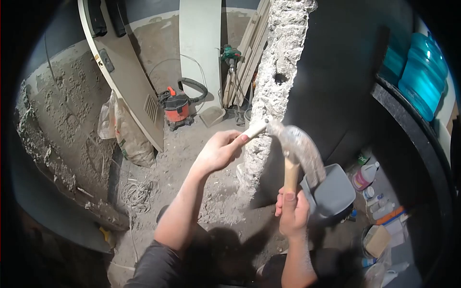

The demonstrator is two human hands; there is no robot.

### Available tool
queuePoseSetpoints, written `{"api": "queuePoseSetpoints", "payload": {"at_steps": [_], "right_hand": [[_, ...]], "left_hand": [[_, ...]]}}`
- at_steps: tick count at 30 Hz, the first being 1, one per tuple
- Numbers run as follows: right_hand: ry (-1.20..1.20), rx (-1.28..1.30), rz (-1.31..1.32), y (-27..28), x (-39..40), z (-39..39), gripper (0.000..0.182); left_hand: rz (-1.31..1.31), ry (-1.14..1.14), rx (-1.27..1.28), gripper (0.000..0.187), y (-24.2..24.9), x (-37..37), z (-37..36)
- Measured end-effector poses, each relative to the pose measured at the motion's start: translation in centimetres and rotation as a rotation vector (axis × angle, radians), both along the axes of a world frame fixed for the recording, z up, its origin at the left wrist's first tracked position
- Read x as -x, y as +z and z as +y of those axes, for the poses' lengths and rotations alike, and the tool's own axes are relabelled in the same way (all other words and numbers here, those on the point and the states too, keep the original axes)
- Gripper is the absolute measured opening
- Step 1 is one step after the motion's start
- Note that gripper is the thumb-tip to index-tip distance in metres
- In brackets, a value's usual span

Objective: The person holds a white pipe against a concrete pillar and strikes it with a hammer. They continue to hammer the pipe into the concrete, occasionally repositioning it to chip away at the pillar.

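Observation:
My left hand (222,152) is closed around a pale-handled chisel (255,129), held slantwise at the broken edge of a wall (281,57). The chisel's working tip cannot be made out. In my right hand (293,213) is a hammer (291,175), gripped by its light wooden handle. Its large, curved metal head (305,151) is smeared by motion, and the striking end is right by the upper end of the chisel. Rough, whitish masonry shows all along the wall edge, with a dark hole higher up.
Rubble (221,211) lies at the wall's foot. A grey bin (334,192) stands right of my right hand, with bottles (366,175) beyond it. Coiled cable (138,194), a red-and-black vacuum (176,109), a leaning door (127,72) and a sack (134,139) are at left.

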State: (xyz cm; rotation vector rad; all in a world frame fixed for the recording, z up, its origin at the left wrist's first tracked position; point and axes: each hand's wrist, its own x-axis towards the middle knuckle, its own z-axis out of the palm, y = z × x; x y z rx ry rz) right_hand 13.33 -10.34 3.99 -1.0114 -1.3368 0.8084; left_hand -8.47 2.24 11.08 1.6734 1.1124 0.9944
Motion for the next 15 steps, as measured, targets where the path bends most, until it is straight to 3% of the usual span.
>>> {"api": "queuePoseSetpoints", "payload": {"at_steps": [1, 6, 8, 10, 14, 15], "right_hand": [[-0.024, 0.012, 0.061, 1.4, 0.5, -0.7, 0.038], [-0.068, -0.014, 0.035, 6.9, 0.9, -2.8, 0.034], [-0.087, -0.117, -0.095, 7.8, 0.1, -2.8, 0.038], [-0.204, -0.253, -0.249, 8.6, -0.3, -2.7, 0.039], [-0.258, -0.287, -0.316, 9.4, 0.0, -1.9, 0.038], [-0.311, -0.283, -0.375, 9.2, 0.2, -1.2, 0.03]], "left_hand": [[0.107, 0.034, -0.125, 0.033, 0.4, 0.0, 0.4], [0.279, 0.027, -0.148, 0.038, 1.7, 0.4, 1.3], [0.442, 0.021, -0.382, 0.039, 1.6, 0.2, 1.5], [0.538, 0.072, -0.398, 0.04, 3.3, 0.0, 0.6], [0.432, -0.024, -0.224, 0.042, 4.0, 0.6, 2.1], [0.441, -0.031, -0.231, 0.041, 3.9, 0.7, 2.2]]}}
